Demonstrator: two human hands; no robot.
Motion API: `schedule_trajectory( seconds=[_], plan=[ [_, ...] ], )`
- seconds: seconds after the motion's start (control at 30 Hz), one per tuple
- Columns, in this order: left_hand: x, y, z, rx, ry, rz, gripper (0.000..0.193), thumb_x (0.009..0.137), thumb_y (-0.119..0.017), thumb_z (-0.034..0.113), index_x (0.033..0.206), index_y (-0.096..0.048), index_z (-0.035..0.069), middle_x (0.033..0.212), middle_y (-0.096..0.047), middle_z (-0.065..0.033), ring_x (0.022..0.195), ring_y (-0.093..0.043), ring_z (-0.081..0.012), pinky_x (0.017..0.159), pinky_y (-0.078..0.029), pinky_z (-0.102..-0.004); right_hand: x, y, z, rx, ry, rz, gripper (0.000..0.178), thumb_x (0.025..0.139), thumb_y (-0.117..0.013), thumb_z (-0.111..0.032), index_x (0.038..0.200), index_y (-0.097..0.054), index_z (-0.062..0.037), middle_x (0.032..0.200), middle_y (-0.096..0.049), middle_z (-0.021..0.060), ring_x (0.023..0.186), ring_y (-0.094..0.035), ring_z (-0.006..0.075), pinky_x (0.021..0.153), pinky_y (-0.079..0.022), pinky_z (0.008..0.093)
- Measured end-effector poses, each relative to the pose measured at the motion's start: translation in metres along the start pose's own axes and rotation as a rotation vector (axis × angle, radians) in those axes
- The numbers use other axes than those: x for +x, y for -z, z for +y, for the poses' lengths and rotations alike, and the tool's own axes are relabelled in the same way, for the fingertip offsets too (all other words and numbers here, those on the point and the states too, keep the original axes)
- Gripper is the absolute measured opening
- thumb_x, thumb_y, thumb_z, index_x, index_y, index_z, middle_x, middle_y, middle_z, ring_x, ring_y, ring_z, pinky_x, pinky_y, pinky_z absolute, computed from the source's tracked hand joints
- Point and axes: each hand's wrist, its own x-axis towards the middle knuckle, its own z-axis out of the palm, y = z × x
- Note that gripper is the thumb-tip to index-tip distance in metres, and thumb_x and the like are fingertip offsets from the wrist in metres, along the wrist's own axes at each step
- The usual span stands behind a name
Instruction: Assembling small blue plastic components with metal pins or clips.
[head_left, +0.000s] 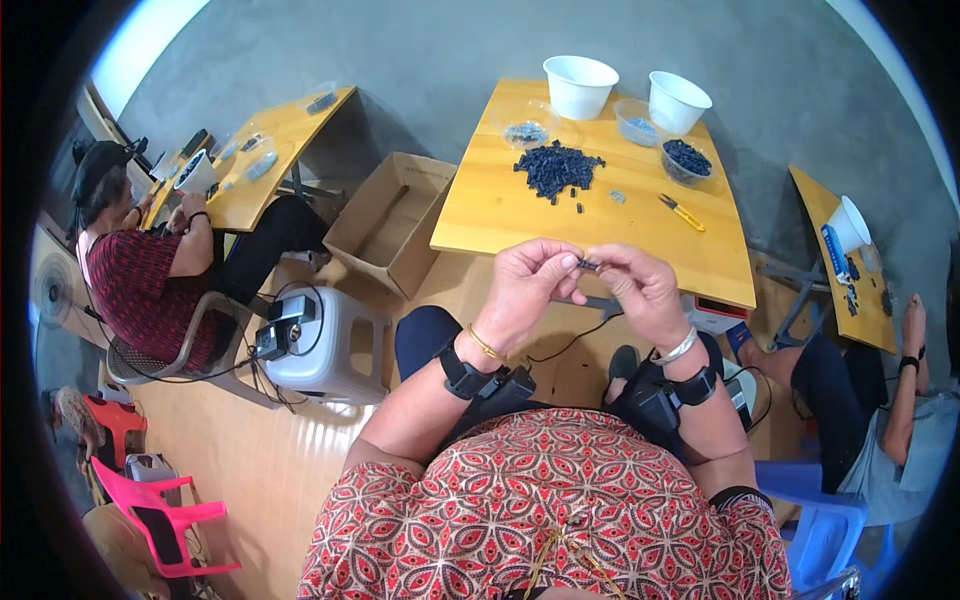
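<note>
My left hand (530, 285) and my right hand (645, 290) meet at the near edge of the yellow wooden table (465, 215). Both pinch one small dark plastic piece (588, 265) between thumbs and fingertips, which partly cover it. Beyond them lies a heap of similar dark pieces (556, 170), with a few loose ones on its near side. A tiny grey cluster (617, 197) sits right of those. Yellow-handled snips (684, 213) rest farther right. Behind stand a clear tub of dark pieces (687, 162) and two clear tubs with small grey-blue parts, one left (526, 133), one right (637, 124).
Two white bowls (581, 88) stand along the table's far edge. An open cardboard box (388, 225) and a grey plastic stool (325, 345) are on the floor to the left. One person (150, 260) sits at a table on the left, another (900, 420) on the right.
</note>
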Motion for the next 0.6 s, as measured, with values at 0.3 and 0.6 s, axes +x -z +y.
schedule_trajectory(
  seconds=[0.3, 0.6],
  plan=[
    [0.006, 0.002, -0.008, 0.095, -0.052, -0.062, 0.012, 0.086, -0.053, 0.002, 0.096, -0.059, -0.003, 0.069, -0.054, -0.0032, 0.06, -0.049, -0.0092, 0.059, -0.053, -0.0266, -0.002, 0.016, 0.016, -0.07, -0.153, -0.024, 0.009, 0.085, -0.058, -0.007, 0.089, -0.059, 0.0008, 0.076, -0.06, 0.0022, 0.07, -0.055, 0.0074, 0.063, -0.045, 0.0209],
    [0.02, 0.004, -0.019, -0.056, 0.084, -0.012, 0.015, 0.086, -0.054, 0.002, 0.099, -0.059, -0.004, 0.078, -0.058, -0.0039, 0.063, -0.052, -0.0098, 0.061, -0.053, -0.028, 0.001, 0.017, 0.036, -0.1, -0.154, -0.008, 0.005, 0.083, -0.058, -0.004, 0.085, -0.057, 0.001, 0.074, -0.058, 0.0024, 0.067, -0.053, 0.0066, 0.061, -0.044, 0.0209]
  ],
)
